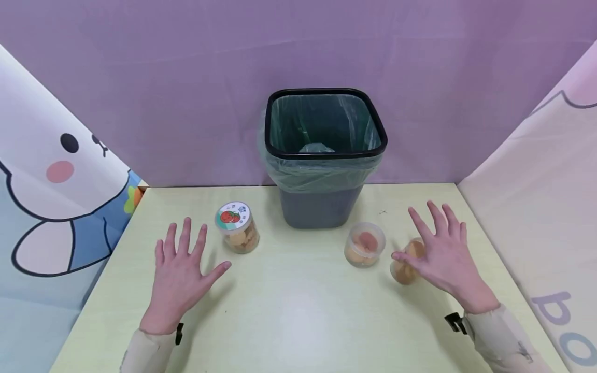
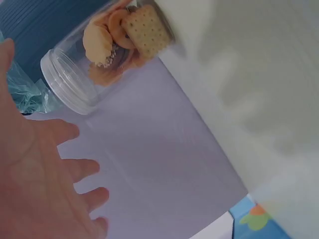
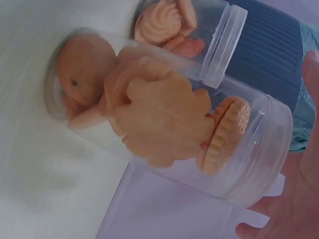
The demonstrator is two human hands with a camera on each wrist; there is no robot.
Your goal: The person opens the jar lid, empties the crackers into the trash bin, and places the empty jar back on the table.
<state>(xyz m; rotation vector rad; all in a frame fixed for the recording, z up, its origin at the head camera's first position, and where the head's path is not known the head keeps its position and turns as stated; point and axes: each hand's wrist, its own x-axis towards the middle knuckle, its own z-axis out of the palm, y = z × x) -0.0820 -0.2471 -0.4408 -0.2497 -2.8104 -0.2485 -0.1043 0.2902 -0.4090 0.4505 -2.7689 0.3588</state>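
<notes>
Clear round plastic jar with a white-and-green lid printed with red fruit (image 1: 238, 228): stands on the pale yellow-green desk (image 1: 289, 311), left of centre in the frame; I can make out brown biscuits inside, and the left-wrist view shows a square, hole-dotted cracker.
Left grip (image 1: 179, 277): released, a bare hand with its fingers spread, over the lower left of the frame; the lidded jar sits just off the index finger and thumb, to their right.
Short clear plastic jar with a translucent rim (image 1: 365, 244): right of centre, just in front of the bin, a pinkish biscuit showing among paler ones.
Clear plastic jar of tan biscuits, flower-shaped ones among them (image 1: 404, 269): farther right, partly hidden under the other hand.
Right grip (image 1: 448, 264): released too, fingers spread, at the right of the frame; its thumb crosses in front of the tan-biscuit jar, and whether they touch I cannot tell. The short jar is a little to the left of that thumb.
Grey-blue plastic bin with a black rim (image 1: 322, 210): upper middle, at the desk's far edge, lined with a translucent greenish bag (image 1: 317, 176).
Purple cloth (image 1: 163, 103): hangs behind it all.
</notes>
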